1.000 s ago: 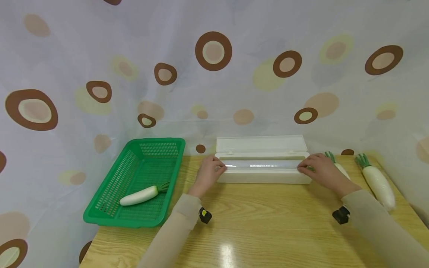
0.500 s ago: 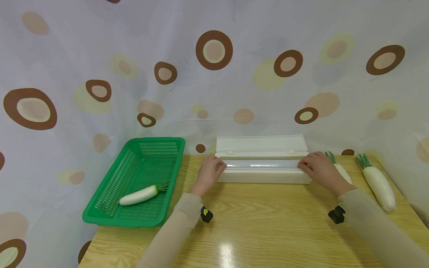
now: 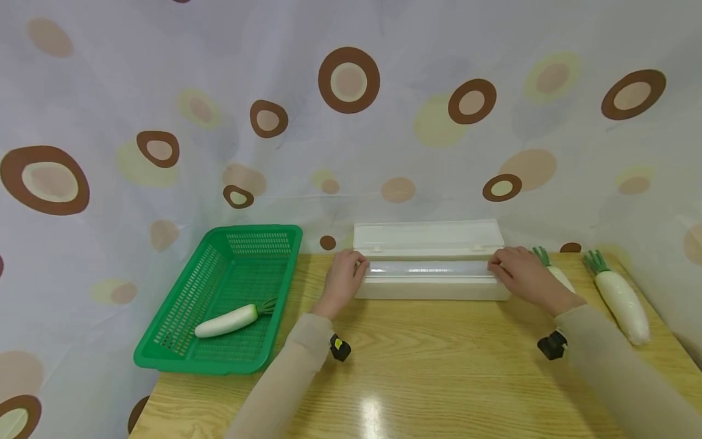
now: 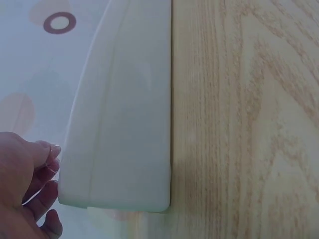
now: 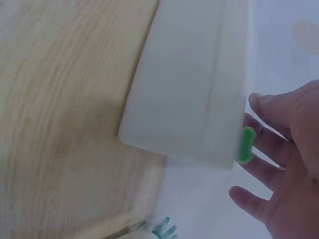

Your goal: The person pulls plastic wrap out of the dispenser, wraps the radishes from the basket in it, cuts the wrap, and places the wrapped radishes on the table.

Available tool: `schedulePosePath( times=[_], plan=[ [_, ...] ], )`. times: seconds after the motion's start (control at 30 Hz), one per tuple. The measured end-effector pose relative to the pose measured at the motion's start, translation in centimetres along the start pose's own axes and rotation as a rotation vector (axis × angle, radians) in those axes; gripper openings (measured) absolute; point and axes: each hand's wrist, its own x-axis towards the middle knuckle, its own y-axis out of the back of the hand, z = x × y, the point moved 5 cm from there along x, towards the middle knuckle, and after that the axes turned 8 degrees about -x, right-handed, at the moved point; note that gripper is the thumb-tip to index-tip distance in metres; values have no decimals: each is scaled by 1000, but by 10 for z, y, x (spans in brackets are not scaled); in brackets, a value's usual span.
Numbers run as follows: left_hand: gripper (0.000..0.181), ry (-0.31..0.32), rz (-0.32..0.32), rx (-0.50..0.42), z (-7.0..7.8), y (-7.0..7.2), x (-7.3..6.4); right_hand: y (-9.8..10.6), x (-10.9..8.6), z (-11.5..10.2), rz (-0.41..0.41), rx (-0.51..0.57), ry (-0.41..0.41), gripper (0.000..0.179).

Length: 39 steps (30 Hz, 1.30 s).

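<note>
A long white cling film box (image 3: 433, 289) stands on the wooden table with its lid (image 3: 428, 235) raised at the back. Clear cling film (image 3: 430, 269) stretches shiny across its opening. At the left end, my left hand (image 3: 341, 281) pinches the film's edge between thumb and fingers; the left wrist view shows bits of clear film at the fingertips (image 4: 54, 148). My right hand (image 3: 523, 274) pinches the film at the opposite end, thumb nearest the box. A small green piece (image 5: 245, 145) sticks out from the box's end beside the right fingers.
On the left, a green plastic basket (image 3: 285, 280) holds one white radish (image 3: 227, 321) with green stems. Two more radishes lie at the right, one (image 3: 622, 305) in full view and another (image 3: 559, 277) partly behind the right hand. A patterned curtain (image 3: 400, 122) hangs behind the table.
Both hands stay at the box's ends, their fingertips slightly higher and more curled in. The right wrist has shifted a little forward. Box, basket and radishes stay in place.
</note>
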Motion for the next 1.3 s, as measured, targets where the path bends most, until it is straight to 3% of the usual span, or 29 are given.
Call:
schedulePosePath(
  times=[0.37, 0.67, 0.93, 1.3],
  plan=[
    [17, 2, 39, 3, 5, 4, 6, 7, 5, 4, -126, 46, -66, 5],
    [17, 6, 51, -6, 7, 12, 10, 21, 5, 5, 86, -40, -69, 8],
    [18, 10, 82, -30, 6, 19, 11, 34, 8, 5, 156, -45, -69, 10],
    [18, -47, 142, -13, 13, 28, 17, 56, 10, -3, 229, -36, -28, 13]
  ],
)
